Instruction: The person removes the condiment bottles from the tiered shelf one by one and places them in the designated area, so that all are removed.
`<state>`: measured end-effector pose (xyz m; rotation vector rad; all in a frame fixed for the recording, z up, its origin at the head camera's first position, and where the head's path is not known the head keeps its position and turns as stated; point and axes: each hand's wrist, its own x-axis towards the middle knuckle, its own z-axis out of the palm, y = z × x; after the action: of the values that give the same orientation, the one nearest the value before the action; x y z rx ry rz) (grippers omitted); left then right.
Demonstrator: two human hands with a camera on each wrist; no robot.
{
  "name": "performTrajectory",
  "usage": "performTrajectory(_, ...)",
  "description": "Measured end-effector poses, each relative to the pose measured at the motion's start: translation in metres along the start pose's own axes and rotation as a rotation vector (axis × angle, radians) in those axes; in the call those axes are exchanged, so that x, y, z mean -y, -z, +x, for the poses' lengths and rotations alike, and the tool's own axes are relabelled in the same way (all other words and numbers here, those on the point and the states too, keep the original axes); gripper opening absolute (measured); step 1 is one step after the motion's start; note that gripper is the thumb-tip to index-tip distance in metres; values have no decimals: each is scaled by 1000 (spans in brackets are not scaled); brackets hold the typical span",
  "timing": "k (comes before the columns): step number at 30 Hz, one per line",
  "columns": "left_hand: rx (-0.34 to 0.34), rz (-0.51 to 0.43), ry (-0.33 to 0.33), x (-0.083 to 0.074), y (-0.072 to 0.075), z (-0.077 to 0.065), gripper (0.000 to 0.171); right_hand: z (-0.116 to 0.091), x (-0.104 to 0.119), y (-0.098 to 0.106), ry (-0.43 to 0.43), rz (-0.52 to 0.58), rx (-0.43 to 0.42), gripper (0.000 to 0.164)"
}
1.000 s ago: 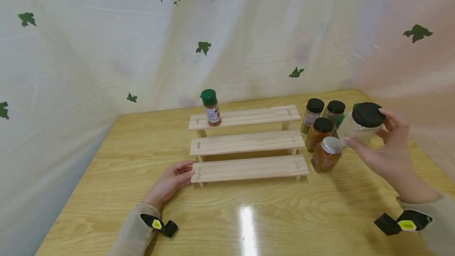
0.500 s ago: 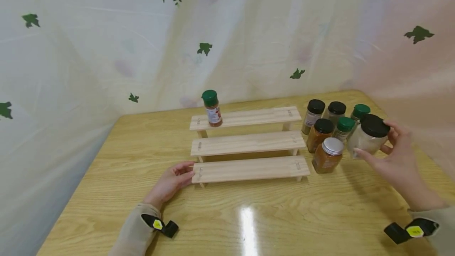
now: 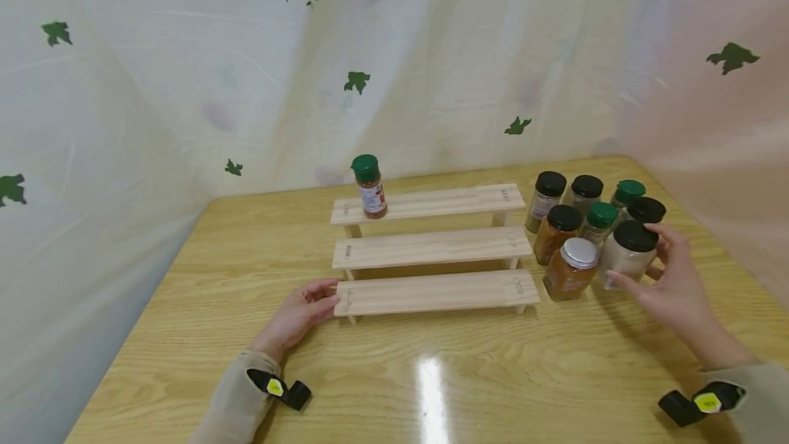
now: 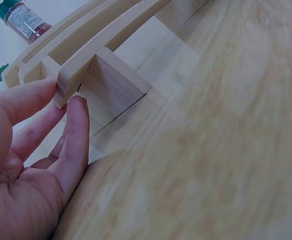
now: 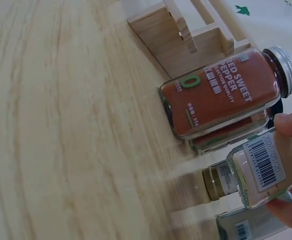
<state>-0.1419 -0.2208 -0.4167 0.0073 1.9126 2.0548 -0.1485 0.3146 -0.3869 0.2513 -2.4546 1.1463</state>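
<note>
My right hand [image 3: 674, 290] holds a squarish glass jar of pale powder [image 3: 621, 262] with a black lid, thumb on the near side and fingers behind. In the right wrist view its barcode label [image 5: 266, 162] shows between thumb and fingers. I cannot tell whether its base touches the table. Just left stands a silver-lidded jar of red sweet pepper [image 5: 221, 95]. My left hand [image 3: 298, 314] pinches the left end of the lowest step of a three-step wooden rack [image 3: 434, 293]. A green-capped spice bottle [image 3: 372, 190] stands on the top step's left end.
Several spice jars cluster right of the rack: black-lidded ones [image 3: 547, 197], an orange-brown one [image 3: 555, 242] and green-capped ones [image 3: 596, 225]. Another black lid [image 3: 646, 210] shows behind the held jar. A leaf-patterned cloth [image 3: 431, 88] hangs behind the wooden table [image 3: 370, 375].
My right hand has lowered the pale-powder jar towards the table beside the other jars. A black-lidded jar behind it has come into view. My left hand stays on the rack.
</note>
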Motion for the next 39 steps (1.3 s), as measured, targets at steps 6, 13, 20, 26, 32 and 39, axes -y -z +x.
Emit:
performTrajectory(6, 2, 1, -2, -1, 0, 0, 28, -1, -7, -2, -25, -7, 29, 97)
performTrajectory(13, -2, -4, 3, 1, 0, 0, 27, -1, -13, -7, -10, 25, 28, 96)
performTrajectory(20, -7, 10, 3, 1, 1, 1, 28, -1, -16, -9, -28, 11, 41, 95)
performTrajectory(26, 1, 12, -1, 0, 1, 0, 26, -3, -17, -10, -26, 48, 38, 91)
performTrajectory(32, 2, 6, -6, 1, 1, -1, 27, -3, -18, -10, -20, 68, 42, 91)
performTrajectory(39, -10, 23, 7, -2, 0, 0, 29, -2, -16, -9, -11, 76, 58, 92)
